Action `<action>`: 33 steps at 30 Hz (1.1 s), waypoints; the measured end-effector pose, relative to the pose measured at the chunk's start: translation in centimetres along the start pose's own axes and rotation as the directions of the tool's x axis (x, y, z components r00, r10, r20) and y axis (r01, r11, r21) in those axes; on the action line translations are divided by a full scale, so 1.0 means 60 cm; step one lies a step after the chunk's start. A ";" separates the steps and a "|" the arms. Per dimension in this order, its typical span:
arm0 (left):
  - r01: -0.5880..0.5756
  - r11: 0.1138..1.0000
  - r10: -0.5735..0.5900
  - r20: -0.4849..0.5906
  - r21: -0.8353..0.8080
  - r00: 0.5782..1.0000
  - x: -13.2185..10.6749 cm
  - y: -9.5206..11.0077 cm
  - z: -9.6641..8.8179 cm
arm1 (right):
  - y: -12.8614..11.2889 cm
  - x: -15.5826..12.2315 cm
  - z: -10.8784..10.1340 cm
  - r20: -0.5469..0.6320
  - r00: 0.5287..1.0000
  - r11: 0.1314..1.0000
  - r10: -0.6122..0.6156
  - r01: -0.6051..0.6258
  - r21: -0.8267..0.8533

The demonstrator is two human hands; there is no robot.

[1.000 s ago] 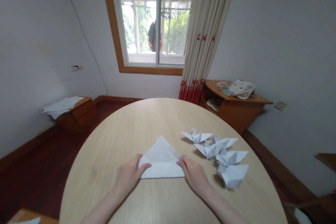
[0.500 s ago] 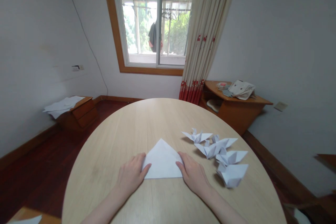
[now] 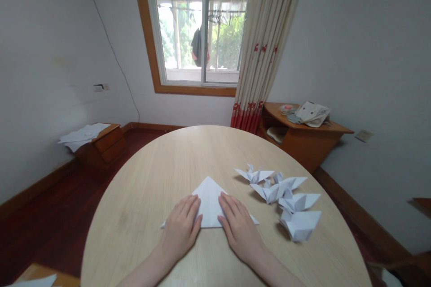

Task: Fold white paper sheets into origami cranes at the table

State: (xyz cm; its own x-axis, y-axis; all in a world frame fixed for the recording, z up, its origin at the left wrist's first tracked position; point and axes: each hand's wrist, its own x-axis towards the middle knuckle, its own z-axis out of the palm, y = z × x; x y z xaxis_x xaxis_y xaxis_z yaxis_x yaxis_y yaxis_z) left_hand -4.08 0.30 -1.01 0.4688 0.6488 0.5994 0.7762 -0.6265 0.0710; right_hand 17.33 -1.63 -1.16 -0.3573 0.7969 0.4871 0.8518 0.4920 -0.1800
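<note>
Left hand (image 3: 180, 224) and right hand (image 3: 240, 226) lie flattened, clasping nothing, on folded paper (image 3: 209, 206) midway between the tabletop's (image 3: 134, 188) side edges — press evenly outward, keeping its near edge straight.

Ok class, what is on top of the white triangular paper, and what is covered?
The left hand and right hand rest on the paper. Its peak, middle and two side tips show; the stretches beneath the hands are hidden, as is the table directly under it.
</note>
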 end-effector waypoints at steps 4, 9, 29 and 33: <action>0.043 0.995 -0.035 0.082 -0.088 0.996 -0.007 0.008 0.019 | -0.011 -0.002 0.017 0.065 0.998 0.997 -0.002 -0.003 0.074; 0.182 0.974 -0.153 0.198 -0.138 0.968 -0.013 0.000 0.039 | -0.007 -0.002 0.029 0.200 0.979 0.994 0.047 -0.066 0.088; 0.049 0.997 -0.069 0.343 0.066 0.937 -0.028 -0.020 0.048 | -0.001 0.009 0.016 0.389 0.919 0.998 0.059 -0.065 0.000; 0.055 0.998 -0.063 0.354 0.033 0.933 -0.033 -0.031 0.039 | 0.002 0.007 0.016 0.377 0.925 0.998 0.050 -0.057 0.007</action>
State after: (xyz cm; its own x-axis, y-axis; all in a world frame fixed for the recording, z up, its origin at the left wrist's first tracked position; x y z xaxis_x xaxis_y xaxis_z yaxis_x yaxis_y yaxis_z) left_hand -5.48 1.19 -4.21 0.5376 0.7978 0.2728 0.8142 -0.5753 0.0779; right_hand 16.90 -0.90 -1.76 -0.4327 0.8936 0.1196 0.8678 0.4487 -0.2136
